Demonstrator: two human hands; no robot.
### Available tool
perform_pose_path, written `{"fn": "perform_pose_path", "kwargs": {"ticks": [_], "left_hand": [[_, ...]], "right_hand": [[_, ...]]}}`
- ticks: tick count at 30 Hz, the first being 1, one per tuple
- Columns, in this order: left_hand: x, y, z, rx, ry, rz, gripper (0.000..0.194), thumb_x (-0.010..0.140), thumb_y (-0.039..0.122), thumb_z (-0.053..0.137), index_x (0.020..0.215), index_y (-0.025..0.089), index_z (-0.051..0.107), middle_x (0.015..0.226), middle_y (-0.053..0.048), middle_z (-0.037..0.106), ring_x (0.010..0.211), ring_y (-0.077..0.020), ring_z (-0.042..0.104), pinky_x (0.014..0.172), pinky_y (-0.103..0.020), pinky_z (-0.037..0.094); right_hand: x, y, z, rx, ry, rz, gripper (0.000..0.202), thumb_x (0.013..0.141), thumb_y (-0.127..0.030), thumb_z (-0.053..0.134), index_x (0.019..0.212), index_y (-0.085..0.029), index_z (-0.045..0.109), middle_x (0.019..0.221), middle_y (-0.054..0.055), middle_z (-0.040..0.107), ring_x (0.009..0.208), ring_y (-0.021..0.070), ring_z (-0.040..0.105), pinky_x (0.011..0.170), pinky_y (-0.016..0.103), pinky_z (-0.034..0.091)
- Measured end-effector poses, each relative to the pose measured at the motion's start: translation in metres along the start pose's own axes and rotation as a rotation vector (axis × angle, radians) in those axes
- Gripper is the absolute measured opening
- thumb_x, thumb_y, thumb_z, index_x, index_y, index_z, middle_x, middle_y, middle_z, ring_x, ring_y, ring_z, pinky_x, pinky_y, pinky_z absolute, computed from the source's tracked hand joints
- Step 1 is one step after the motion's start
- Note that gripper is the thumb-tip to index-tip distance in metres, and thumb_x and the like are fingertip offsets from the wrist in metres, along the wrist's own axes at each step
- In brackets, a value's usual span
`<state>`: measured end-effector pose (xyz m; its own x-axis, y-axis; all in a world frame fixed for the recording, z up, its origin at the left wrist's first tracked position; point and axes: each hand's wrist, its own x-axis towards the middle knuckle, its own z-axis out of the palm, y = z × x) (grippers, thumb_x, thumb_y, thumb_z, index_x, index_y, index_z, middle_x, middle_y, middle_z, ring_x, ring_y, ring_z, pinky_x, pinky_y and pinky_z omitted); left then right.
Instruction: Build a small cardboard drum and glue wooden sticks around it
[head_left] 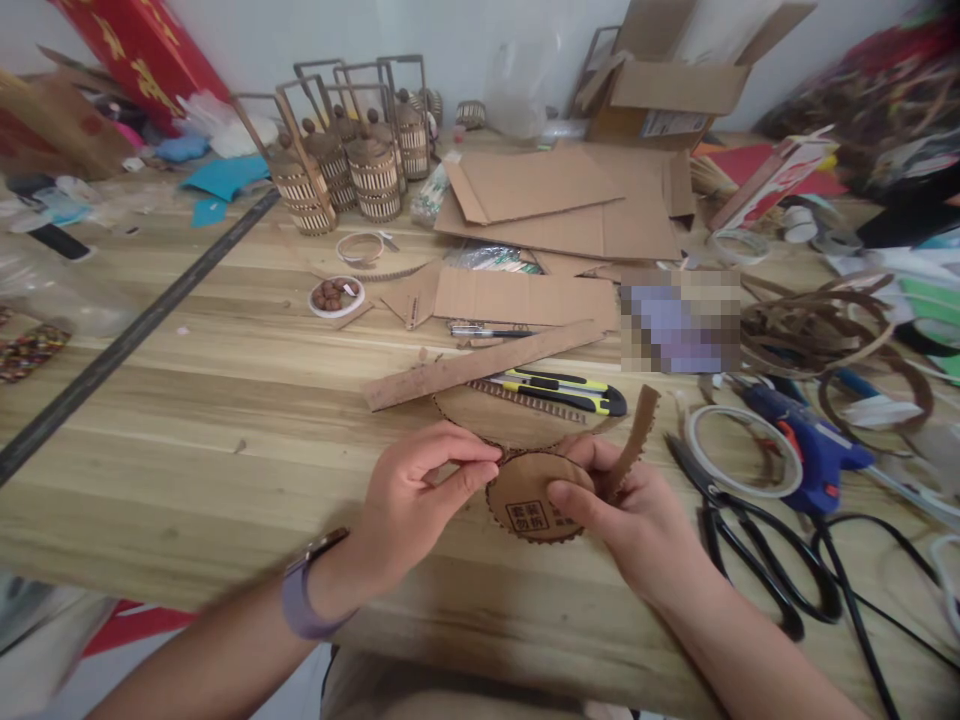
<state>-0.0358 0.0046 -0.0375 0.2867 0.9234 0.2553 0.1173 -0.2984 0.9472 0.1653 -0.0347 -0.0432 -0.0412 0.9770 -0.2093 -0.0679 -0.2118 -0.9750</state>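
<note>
A round cardboard disc [529,490] with printed characters and a ridged strip around its edge is held above the table's front part. My right hand [622,510] grips it, thumb on top and fingers underneath. Out of that hand a cardboard strip [637,435] sticks up, its edge jagged. At the disc's upper left edge, my left hand [427,480] pinches the rim strip between thumb and forefinger. Just beyond the hands lie a yellow and black utility knife [559,385] and a long flat cardboard strip [480,365].
On the right are black-handled scissors [750,550], a tape roll [742,450] and a blue glue gun [806,440]. Cardboard sheets [555,210] and several small lanterns [375,180] stand farther back. A dark bar [142,320] crosses the left side; a small dish [322,306] holds brown balls.
</note>
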Motion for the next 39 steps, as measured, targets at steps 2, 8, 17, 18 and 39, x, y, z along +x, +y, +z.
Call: {"fn": "perform_pose_path", "kwargs": {"ticks": [2,8,17,18,39], "left_hand": [[0.0,0.001,0.0,0.002,-0.015,0.021,0.012,0.083,0.014,0.072,0.086,0.023,0.078,0.082,0.0,0.073,0.072,-0.0114,0.067,0.058,-0.016,0.051],[0.0,0.0,-0.001,0.014,-0.068,0.091,0.014,0.084,0.013,0.072,0.089,0.023,0.079,0.083,0.0,0.074,0.072,-0.0109,0.068,0.061,-0.016,0.053],[0.0,-0.001,-0.006,0.101,-0.137,0.261,0.014,0.089,0.015,0.067,0.097,0.022,0.076,0.085,-0.003,0.073,0.072,-0.0127,0.068,0.064,-0.021,0.055],[0.0,-0.001,-0.006,0.112,-0.141,0.287,0.015,0.089,0.015,0.067,0.098,0.022,0.076,0.086,-0.003,0.073,0.073,-0.0125,0.067,0.064,-0.021,0.055],[-0.003,-0.004,0.016,-0.49,-0.2,-0.456,0.05,0.066,0.051,0.085,0.098,0.02,0.063,0.09,-0.002,0.066,0.084,-0.017,0.062,0.073,-0.028,0.051]], "right_hand": [[0.0,0.001,0.0,0.013,-0.02,0.009,0.037,0.071,-0.049,0.079,0.069,-0.019,0.058,0.058,-0.004,0.05,0.053,0.0095,0.044,0.049,0.022,0.036],[-0.001,-0.001,-0.001,0.01,-0.05,0.0,0.038,0.072,-0.05,0.078,0.067,-0.019,0.056,0.057,-0.005,0.047,0.052,0.0089,0.041,0.047,0.021,0.034],[-0.003,-0.005,-0.002,-0.035,-0.09,0.011,0.041,0.074,-0.052,0.075,0.064,-0.02,0.051,0.058,-0.005,0.044,0.052,0.0092,0.038,0.047,0.023,0.032],[-0.003,-0.005,-0.002,-0.036,-0.094,0.018,0.042,0.074,-0.053,0.075,0.064,-0.02,0.05,0.057,-0.005,0.043,0.052,0.0091,0.038,0.047,0.023,0.031],[-0.001,0.01,0.018,0.168,0.034,-0.055,0.037,0.073,-0.045,0.079,0.065,-0.02,0.053,0.061,-0.004,0.052,0.06,0.0111,0.048,0.056,0.023,0.042]]}}
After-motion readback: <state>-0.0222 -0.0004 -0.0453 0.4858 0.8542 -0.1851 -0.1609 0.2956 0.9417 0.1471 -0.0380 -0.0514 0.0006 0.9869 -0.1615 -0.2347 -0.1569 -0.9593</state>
